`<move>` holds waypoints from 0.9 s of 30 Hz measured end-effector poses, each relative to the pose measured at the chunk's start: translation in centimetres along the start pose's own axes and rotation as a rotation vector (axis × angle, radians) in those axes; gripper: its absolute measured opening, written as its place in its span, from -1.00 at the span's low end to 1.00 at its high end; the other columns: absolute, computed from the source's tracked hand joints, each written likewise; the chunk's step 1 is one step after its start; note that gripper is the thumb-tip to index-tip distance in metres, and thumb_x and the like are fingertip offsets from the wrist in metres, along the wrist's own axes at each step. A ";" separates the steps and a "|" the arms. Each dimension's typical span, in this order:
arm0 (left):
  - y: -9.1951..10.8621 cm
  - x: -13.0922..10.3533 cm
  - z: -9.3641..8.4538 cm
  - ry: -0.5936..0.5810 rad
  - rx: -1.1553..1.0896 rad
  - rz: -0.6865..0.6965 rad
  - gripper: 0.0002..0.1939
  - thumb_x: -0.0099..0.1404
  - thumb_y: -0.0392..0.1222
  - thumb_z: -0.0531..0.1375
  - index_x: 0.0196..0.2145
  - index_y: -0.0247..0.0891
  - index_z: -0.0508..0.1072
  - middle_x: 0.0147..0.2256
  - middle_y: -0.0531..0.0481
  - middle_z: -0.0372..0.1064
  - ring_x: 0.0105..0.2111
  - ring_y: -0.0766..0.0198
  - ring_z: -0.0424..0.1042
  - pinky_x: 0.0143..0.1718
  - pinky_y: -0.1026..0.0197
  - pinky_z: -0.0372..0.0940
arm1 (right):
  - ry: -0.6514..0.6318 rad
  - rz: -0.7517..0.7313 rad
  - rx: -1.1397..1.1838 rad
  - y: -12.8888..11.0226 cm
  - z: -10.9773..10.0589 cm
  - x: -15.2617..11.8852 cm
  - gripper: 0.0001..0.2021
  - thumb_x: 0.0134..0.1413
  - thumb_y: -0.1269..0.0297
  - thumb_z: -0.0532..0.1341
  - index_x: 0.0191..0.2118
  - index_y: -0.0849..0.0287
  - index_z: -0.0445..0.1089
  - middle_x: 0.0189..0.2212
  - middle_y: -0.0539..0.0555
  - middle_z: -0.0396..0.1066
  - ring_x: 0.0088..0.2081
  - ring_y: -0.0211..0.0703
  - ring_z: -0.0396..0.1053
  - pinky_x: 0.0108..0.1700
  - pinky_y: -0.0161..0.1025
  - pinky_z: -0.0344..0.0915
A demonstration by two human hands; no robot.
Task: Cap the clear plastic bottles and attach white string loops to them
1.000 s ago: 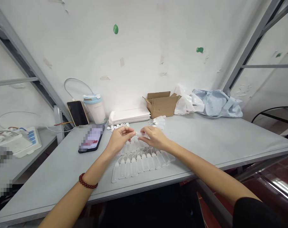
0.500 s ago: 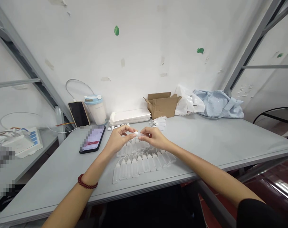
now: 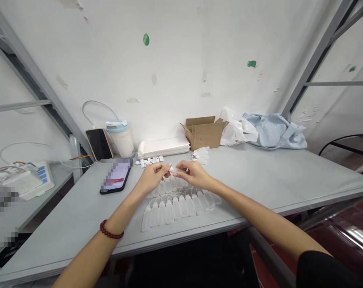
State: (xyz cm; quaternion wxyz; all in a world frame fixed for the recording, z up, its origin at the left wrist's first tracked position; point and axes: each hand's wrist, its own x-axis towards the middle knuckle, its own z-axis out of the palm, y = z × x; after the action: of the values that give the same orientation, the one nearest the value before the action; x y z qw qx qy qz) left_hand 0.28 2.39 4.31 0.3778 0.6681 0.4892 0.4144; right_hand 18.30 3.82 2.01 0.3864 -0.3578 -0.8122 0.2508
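Observation:
Above the table's middle, my right hand (image 3: 197, 175) is closed on the body of a small translucent plastic bottle (image 3: 179, 171), which lies sideways between my hands. My left hand (image 3: 151, 178) pinches the white cap (image 3: 172, 169) at the bottle's left end. Whether the cap is fully seated I cannot tell. Below my hands a row of similar translucent bottles (image 3: 169, 212) with white loops at their tops lies on the table. A second row (image 3: 169, 185) behind it is partly hidden by my hands. Several loose white caps (image 3: 150, 161) lie just beyond my left hand.
More bottles (image 3: 202, 154) lie in front of an open cardboard box (image 3: 207, 135). A stack of white sheets (image 3: 163, 148) sits beside the box. On the left are a phone (image 3: 117, 178), another phone (image 3: 100, 144) and a cup (image 3: 122, 140). A plastic bag (image 3: 238, 128) and blue cloth (image 3: 274, 130) lie at back right.
My left fingers have shifted and curled around the cap end, uncovering more of the loose caps behind. My right hand stays almost in place with the bottle.

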 end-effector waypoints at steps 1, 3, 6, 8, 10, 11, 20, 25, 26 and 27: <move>0.0 0.0 -0.1 -0.013 0.003 0.007 -0.61 0.08 0.14 0.20 -0.59 -0.28 0.44 -0.58 -0.01 0.37 -0.54 0.29 0.31 -0.48 0.27 0.24 | -0.007 0.005 -0.001 0.0 0.0 0.0 -0.74 0.07 0.11 0.20 -0.38 0.25 0.35 -0.61 -0.07 0.26 -0.55 -0.35 0.14 -0.48 -0.37 0.10; 0.0 0.0 -0.3 -0.045 0.011 0.035 -0.66 0.06 0.09 0.23 -0.54 -0.28 0.47 -0.55 -0.02 0.39 -0.52 0.28 0.33 -0.48 0.27 0.24 | -0.026 0.017 0.012 -0.1 -0.1 0.0 -0.75 0.08 0.13 0.19 -0.37 0.26 0.37 -0.58 -0.03 0.33 -0.54 -0.34 0.18 -0.47 -0.37 0.11; 0.0 -0.1 -0.6 -0.083 0.025 0.091 -0.73 0.09 0.02 0.23 -0.43 -0.27 0.51 -0.46 -0.04 0.44 -0.46 0.25 0.36 -0.42 0.24 0.27 | -0.055 0.044 0.064 -0.2 -0.3 0.1 -0.73 0.12 0.12 0.16 -0.36 0.27 0.40 -0.49 0.05 0.45 -0.51 -0.32 0.27 -0.46 -0.36 0.15; -0.1 -0.2 -0.6 -0.089 0.032 0.116 -0.75 0.11 -0.01 0.22 -0.38 -0.26 0.52 -0.40 -0.05 0.48 -0.41 0.22 0.40 -0.35 0.20 0.30 | -0.064 0.064 0.101 -0.2 -0.4 0.1 -0.69 0.12 0.08 0.15 -0.35 0.27 0.42 -0.47 0.08 0.48 -0.50 -0.30 0.31 -0.46 -0.36 0.17; -0.1 -0.3 -0.5 -0.070 0.034 0.127 -0.75 0.09 -0.03 0.24 -0.35 -0.26 0.53 -0.35 -0.06 0.50 -0.33 0.18 0.43 -0.27 0.18 0.32 | -0.069 0.075 0.123 0.0 -0.4 0.2 -0.66 0.11 0.04 0.15 -0.34 0.28 0.43 -0.48 0.09 0.48 -0.50 -0.29 0.33 -0.47 -0.36 0.18; -0.2 -0.3 -0.4 -0.058 0.028 0.129 -0.75 0.08 -0.04 0.25 -0.34 -0.26 0.53 -0.34 -0.07 0.50 -0.30 0.16 0.44 -0.24 0.17 0.32 | -0.072 0.073 0.127 0.1 -0.3 0.2 -0.65 0.11 0.04 0.15 -0.34 0.28 0.43 -0.48 0.09 0.48 -0.50 -0.29 0.34 -0.46 -0.36 0.18; -0.1 -0.3 0.0 -0.034 -0.101 -0.061 -0.55 0.11 0.16 0.19 -0.63 -0.32 0.38 -0.62 0.00 0.31 -0.63 0.31 0.35 -0.62 0.28 0.28 | -0.001 0.015 0.086 -0.3 -0.1 0.2 -0.73 0.14 0.13 0.14 -0.35 0.26 0.42 -0.48 0.06 0.48 -0.45 -0.28 0.35 -0.43 -0.36 0.20; -0.1 -0.3 -0.1 -0.073 -0.073 -0.013 -0.57 0.13 0.12 0.18 -0.64 -0.31 0.38 -0.64 -0.01 0.33 -0.63 0.31 0.35 -0.59 0.29 0.28 | 0.008 -0.025 0.045 -0.3 0.0 0.0 -0.72 0.16 0.12 0.12 -0.34 0.25 0.39 -0.49 0.05 0.47 -0.44 -0.27 0.36 -0.42 -0.36 0.21; -0.1 -0.3 -0.1 -0.078 -0.063 -0.002 -0.58 0.13 0.11 0.18 -0.63 -0.31 0.40 -0.64 -0.02 0.34 -0.63 0.30 0.35 -0.57 0.27 0.29 | 0.005 -0.026 0.041 -0.2 0.0 0.0 -0.73 0.16 0.12 0.11 -0.33 0.25 0.39 -0.49 0.05 0.47 -0.45 -0.28 0.36 -0.41 -0.36 0.21; 0.0 -0.3 -0.2 -0.083 -0.050 0.012 -0.60 0.13 0.10 0.18 -0.61 -0.31 0.42 -0.63 -0.03 0.36 -0.62 0.29 0.36 -0.54 0.26 0.30 | 0.004 -0.024 0.039 -0.1 0.0 0.0 -0.73 0.17 0.14 0.11 -0.33 0.25 0.39 -0.50 0.04 0.46 -0.46 -0.28 0.35 -0.41 -0.36 0.20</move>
State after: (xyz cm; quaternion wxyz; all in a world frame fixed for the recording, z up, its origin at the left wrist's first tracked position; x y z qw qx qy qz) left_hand 0.07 2.12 4.29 0.4118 0.6780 0.4584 0.4008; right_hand 18.26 3.76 2.12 0.3978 -0.3411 -0.8106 0.2615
